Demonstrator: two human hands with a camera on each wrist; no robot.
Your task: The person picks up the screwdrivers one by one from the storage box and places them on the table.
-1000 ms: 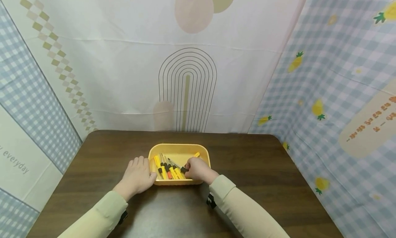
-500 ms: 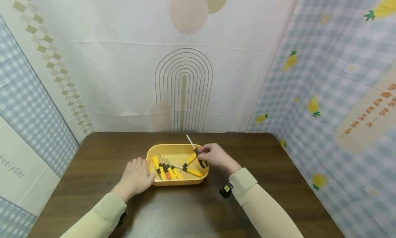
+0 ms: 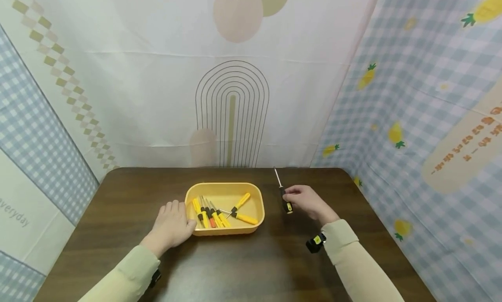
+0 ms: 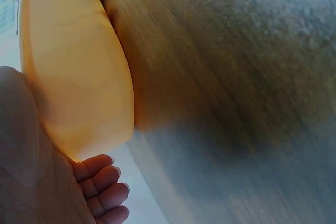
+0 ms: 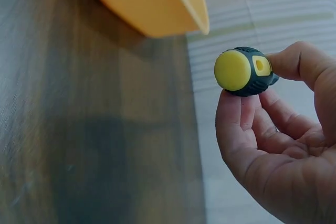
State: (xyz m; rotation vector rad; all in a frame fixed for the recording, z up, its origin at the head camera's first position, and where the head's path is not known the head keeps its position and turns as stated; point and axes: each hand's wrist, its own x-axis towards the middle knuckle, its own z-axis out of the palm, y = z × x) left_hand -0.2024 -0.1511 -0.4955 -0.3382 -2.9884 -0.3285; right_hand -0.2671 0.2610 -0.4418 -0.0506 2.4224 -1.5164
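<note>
My right hand (image 3: 307, 201) pinches a screwdriver (image 3: 287, 204) between thumb and fingers, to the right of a yellow plastic box (image 3: 262, 199). Its handle is black and yellow, and its thin metal shaft (image 3: 278, 177) points up and away. In the right wrist view the round yellow handle end (image 5: 232, 70) faces the camera. My left hand (image 3: 172, 223) rests against the left end of the box, fingers lying along the outer wall (image 4: 84, 72) and thumb at the rim. Inside the box, several screwdrivers (image 3: 211, 215) lie on the left, and two yellow-handled ones (image 3: 247, 218) cross on the right.
The box stands on a dark brown wooden table (image 3: 235, 267), whose far edge meets a printed white cloth (image 3: 157, 97). A checked cloth with pineapples (image 3: 396, 136) hangs along the right side. A small black device (image 3: 315, 242) sits at the right wrist.
My right hand has lifted the screwdriver out of the box and carried it to the right, past the rim. My left hand stays at the box's left end.
</note>
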